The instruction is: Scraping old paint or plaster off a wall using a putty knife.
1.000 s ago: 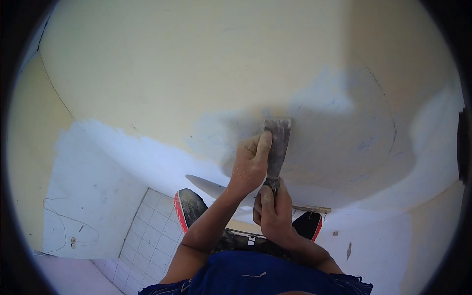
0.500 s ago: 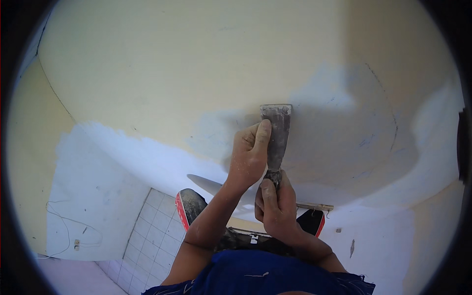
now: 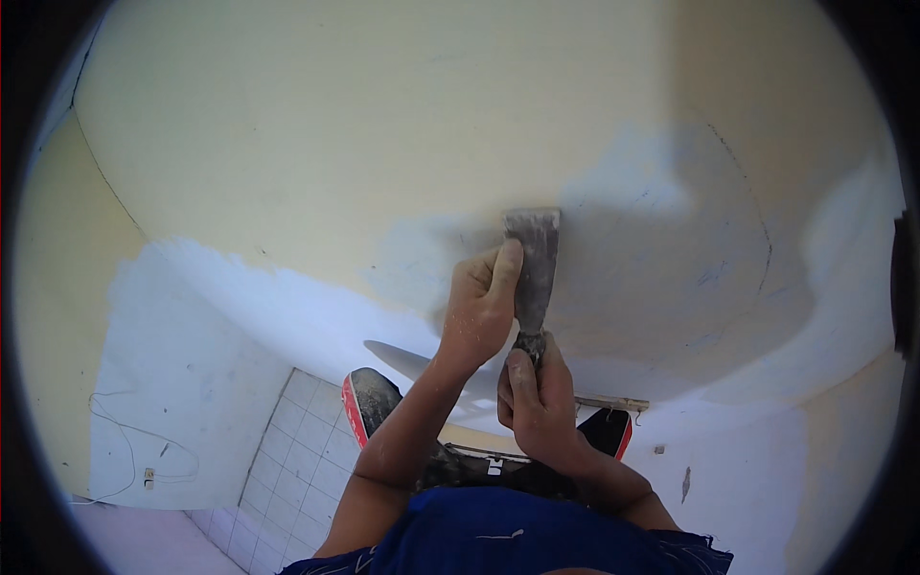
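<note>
Scraper (image 3: 537, 268), likely light, stiff, best held by its near handle (image 3: 529, 344): right hand (image 3: 540, 407) curls fingers (image 3: 523, 379) round it; left hand (image 3: 482, 305) pinches the blade's (image 3: 538, 287) left edge.

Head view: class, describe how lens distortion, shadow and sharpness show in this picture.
Head view: corners fade to black, and the dark line at left bows, likely fisheye bending; head view: shadow darkens the wall right of the scraper; head view: the scraper itself shows no obvious motion blur.
</note>
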The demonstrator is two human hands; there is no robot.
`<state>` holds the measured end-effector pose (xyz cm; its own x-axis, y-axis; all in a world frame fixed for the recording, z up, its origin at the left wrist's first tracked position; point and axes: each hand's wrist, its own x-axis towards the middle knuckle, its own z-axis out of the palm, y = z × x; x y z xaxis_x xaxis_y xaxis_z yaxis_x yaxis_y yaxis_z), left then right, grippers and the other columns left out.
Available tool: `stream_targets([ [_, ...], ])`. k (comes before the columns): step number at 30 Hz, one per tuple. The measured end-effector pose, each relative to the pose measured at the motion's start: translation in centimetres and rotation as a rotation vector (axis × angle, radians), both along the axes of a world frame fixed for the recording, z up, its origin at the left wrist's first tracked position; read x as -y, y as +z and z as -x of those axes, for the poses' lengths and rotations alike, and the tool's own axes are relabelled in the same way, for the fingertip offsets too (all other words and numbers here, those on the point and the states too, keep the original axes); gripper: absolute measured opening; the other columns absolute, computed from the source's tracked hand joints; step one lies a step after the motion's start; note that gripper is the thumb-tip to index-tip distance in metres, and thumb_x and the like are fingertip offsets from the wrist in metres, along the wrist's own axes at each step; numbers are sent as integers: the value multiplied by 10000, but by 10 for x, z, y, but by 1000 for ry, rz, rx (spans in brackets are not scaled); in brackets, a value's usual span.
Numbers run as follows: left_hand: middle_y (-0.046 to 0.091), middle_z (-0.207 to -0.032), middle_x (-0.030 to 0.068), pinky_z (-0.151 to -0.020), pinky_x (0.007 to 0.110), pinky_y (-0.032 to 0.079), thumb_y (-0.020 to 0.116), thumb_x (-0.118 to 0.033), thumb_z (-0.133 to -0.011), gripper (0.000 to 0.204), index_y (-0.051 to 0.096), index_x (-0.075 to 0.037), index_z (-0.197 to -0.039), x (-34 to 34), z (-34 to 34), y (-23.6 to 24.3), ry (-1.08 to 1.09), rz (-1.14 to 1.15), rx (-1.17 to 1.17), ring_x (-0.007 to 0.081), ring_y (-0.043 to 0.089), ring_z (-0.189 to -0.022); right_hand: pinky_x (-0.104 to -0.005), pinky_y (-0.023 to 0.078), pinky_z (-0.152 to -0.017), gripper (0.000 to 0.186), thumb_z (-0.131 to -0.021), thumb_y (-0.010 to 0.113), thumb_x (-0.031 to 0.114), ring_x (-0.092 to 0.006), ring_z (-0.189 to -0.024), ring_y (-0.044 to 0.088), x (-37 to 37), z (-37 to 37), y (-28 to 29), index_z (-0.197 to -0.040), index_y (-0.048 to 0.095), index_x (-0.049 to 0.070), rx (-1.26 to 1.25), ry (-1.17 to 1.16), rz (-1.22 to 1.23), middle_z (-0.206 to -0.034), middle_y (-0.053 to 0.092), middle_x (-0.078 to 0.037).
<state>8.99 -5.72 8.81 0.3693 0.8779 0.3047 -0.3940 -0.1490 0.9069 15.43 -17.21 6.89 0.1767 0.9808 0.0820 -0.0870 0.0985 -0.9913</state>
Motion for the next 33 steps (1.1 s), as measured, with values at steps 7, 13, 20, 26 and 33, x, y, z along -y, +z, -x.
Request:
stream_targets([
  [7, 390, -616, -88, -486, 240, 266, 454, -259, -1035, 432, 436, -57, -654, -1, 2, -14, 48, -23, -47, 20, 320, -584, -233, 352, -410, 124, -1016, 404, 147, -44, -463, 403, 3, 10, -2, -1023, 385, 25, -160, -9, 91, -619, 431, 14],
  [13, 373, -612, -88, -484, 254, 260, 453, -242, -1034, 418, 402, -57, -663, -3, 7, -6, 27, 2, -47, 20, 302, -587, -226, 349, -408, 124, -1017, 409, 145, -44, -461, 389, -1, 10, 0, -1012, 375, 26, -101, -1, 51, -654, 438, -1],
  [20, 405, -609, -84, -483, 249, 274, 441, -247, -1039, 423, 447, -50, -664, 0, 7, 2, 82, -42, -50, 16, 316, -577, -222, 350, -408, 124, -1017, 414, 148, -42, -473, 395, 1, 8, 10, -993, 375, 33, -150, 54, 111, -644, 428, 6],
  [26, 438, -606, -82, -485, 234, 291, 435, -264, -1044, 439, 491, -41, -670, 1, 8, -2, 17, 4, -12, 10, 347, -581, -223, 348, -407, 118, -1012, 419, 144, -39, -474, 401, 1, 8, 1, -990, 378, 35, -93, 22, 52, -639, 432, 5],
  [33, 411, -602, -86, -486, 232, 274, 443, -267, -1043, 437, 477, -47, -667, -4, 7, -1, 55, -13, -31, 12, 326, -578, -229, 350, -407, 115, -1010, 422, 138, -43, -468, 415, -4, 8, 12, -987, 383, 33, -76, 21, 64, -629, 458, 1],
])
